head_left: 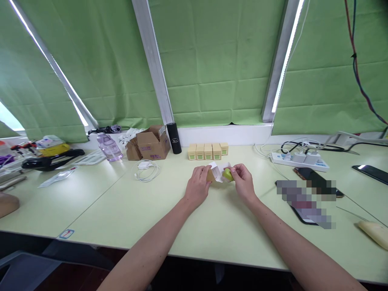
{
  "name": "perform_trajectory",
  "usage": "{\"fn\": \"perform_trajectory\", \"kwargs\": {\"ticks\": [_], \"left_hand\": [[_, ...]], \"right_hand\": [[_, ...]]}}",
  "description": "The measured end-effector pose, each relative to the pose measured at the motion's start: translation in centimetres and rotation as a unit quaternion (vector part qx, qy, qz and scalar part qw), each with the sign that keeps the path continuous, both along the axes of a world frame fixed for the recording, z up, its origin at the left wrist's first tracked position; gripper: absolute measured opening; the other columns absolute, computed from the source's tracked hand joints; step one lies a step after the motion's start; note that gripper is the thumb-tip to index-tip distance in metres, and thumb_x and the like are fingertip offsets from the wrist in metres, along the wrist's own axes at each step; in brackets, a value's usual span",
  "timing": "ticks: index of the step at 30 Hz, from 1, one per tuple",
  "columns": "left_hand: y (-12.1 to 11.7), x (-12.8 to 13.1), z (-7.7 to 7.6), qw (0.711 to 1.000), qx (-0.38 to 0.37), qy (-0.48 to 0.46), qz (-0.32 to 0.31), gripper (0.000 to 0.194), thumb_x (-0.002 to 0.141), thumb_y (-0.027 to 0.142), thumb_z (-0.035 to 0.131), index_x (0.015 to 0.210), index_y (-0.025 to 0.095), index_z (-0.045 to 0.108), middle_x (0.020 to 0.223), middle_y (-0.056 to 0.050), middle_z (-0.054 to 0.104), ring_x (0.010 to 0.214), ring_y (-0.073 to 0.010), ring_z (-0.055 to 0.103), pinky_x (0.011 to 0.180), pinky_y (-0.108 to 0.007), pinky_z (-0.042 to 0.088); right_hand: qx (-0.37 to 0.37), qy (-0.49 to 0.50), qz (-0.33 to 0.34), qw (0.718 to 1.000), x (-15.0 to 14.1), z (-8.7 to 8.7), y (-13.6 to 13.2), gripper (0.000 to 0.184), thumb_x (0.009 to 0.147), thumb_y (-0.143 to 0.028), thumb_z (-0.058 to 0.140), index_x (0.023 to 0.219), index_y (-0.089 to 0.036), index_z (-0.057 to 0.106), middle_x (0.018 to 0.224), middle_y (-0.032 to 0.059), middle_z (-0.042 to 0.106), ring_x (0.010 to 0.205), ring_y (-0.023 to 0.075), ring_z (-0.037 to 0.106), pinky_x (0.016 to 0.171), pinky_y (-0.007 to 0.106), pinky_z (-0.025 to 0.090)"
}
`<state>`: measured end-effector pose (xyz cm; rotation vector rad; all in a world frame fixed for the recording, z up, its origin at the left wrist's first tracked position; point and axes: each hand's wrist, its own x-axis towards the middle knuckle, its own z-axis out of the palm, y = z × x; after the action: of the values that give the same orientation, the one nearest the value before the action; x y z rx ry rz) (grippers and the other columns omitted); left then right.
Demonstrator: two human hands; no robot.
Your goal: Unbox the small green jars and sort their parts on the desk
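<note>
My left hand (197,184): curled round one small open box (215,172). My right hand (244,182): pinching one green item (227,174). Far: five tan boxes (208,152).

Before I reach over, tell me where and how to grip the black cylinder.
Probably around the middle of the black cylinder, coming from its front right: it stands upright and slim, while the cardboard box sits close on its left.

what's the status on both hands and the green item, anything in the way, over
Left hand holding small open box. Right hand gripping green item beside the box's open end. White flaps between; nothing else seen blocking.
</note>
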<state>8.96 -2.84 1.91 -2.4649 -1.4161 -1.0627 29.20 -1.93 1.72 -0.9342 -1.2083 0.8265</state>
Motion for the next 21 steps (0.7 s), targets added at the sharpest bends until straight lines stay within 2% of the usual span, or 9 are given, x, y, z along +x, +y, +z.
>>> {"fn": "perform_trajectory", "kwargs": {"ticks": [3, 5, 8, 10, 13, 17, 21], "left_hand": [[-0.1, 0.0, 0.1, 1.000, 0.007, 0.009, 0.012, 0.068, 0.089, 0.010, 0.061, 0.149, 0.028, 0.035, 0.132, -0.012, 0.054, 0.126, -0.0294, 0.052, 0.091, -0.044, 0.061], [-0.2, 0.1, 0.2, 0.999, 0.017, 0.026, 0.010, 0.067, 0.089, 0.009, 0.059, 0.149, 0.028, 0.035, 0.131, -0.012, 0.054, 0.126, -0.0294, 0.052, 0.089, -0.043, 0.061], [-0.4, 0.4, 0.2, 0.997, 0.041, 0.058, -0.010, 0.063, 0.091, 0.009, 0.054, 0.148, 0.026, 0.036, 0.130, -0.013, 0.055, 0.125, -0.0296, 0.052, 0.088, -0.042, 0.060], [-0.4, 0.5, 0.1, 0.995, 0.054, 0.078, -0.023, 0.060, 0.091, 0.008, 0.051, 0.147, 0.026, 0.037, 0.130, -0.014, 0.055, 0.124, -0.0297, 0.053, 0.087, -0.042, 0.060], [-0.4, 0.5, 0.1, 0.993, 0.066, 0.093, -0.019, 0.059, 0.091, 0.010, 0.053, 0.147, 0.025, 0.038, 0.129, -0.014, 0.055, 0.122, -0.0302, 0.052, 0.089, -0.043, 0.059], [0.0, 0.1, 0.2, 0.995, 0.057, 0.073, 0.034, 0.065, 0.090, 0.010, 0.058, 0.149, 0.026, 0.037, 0.129, -0.013, 0.055, 0.123, -0.0301, 0.052, 0.087, -0.041, 0.060], [0.6, -0.7, 0.2, 0.996, 0.029, 0.001, 0.086, 0.069, 0.088, 0.010, 0.061, 0.150, 0.029, 0.038, 0.130, -0.012, 0.055, 0.126, -0.0301, 0.051, 0.091, -0.042, 0.058]], "right_hand": [[-0.010, 0.033, 0.088, 0.996, -0.2, 0.7, -0.8, 0.039, 0.083, -0.058, 0.072, 0.081, -0.023, 0.054, 0.103, 0.0112, 0.078, 0.079, 0.0211, 0.068, 0.064, 0.032, 0.053], [-0.032, 0.040, 0.143, 0.988, -0.6, 0.9, -1.2, 0.037, 0.079, -0.054, 0.076, 0.076, -0.023, 0.055, 0.106, 0.0112, 0.078, 0.082, 0.0228, 0.070, 0.062, 0.031, 0.054], [-0.096, 0.017, 0.210, 0.973, -1.3, 0.9, -1.6, 0.037, 0.073, -0.051, 0.080, 0.072, -0.023, 0.056, 0.086, 0.0061, 0.076, 0.068, 0.0211, 0.068, 0.050, 0.029, 0.050], [-0.133, -0.005, 0.231, 0.964, -1.7, 0.7, -1.7, 0.038, 0.070, -0.051, 0.082, 0.072, -0.023, 0.057, 0.069, 0.0006, 0.068, 0.056, 0.0180, 0.061, 0.043, 0.028, 0.047], [-0.132, -0.010, 0.209, 0.969, -1.8, 0.5, -1.5, 0.041, 0.069, -0.055, 0.083, 0.072, -0.022, 0.058, 0.061, -0.0022, 0.062, 0.051, 0.0153, 0.056, 0.041, 0.026, 0.045], [-0.092, -0.003, 0.124, 0.988, -0.7, 0.7, -0.7, 0.043, 0.073, -0.060, 0.079, 0.074, -0.023, 0.057, 0.062, -0.0004, 0.064, 0.052, 0.0147, 0.054, 0.044, 0.026, 0.042], [-0.075, -0.087, 0.054, 0.992, 0.6, 1.0, -0.5, 0.033, 0.081, -0.054, 0.071, 0.074, -0.023, 0.058, 0.068, 0.0016, 0.069, 0.056, 0.0157, 0.056, 0.050, 0.027, 0.041]]}}
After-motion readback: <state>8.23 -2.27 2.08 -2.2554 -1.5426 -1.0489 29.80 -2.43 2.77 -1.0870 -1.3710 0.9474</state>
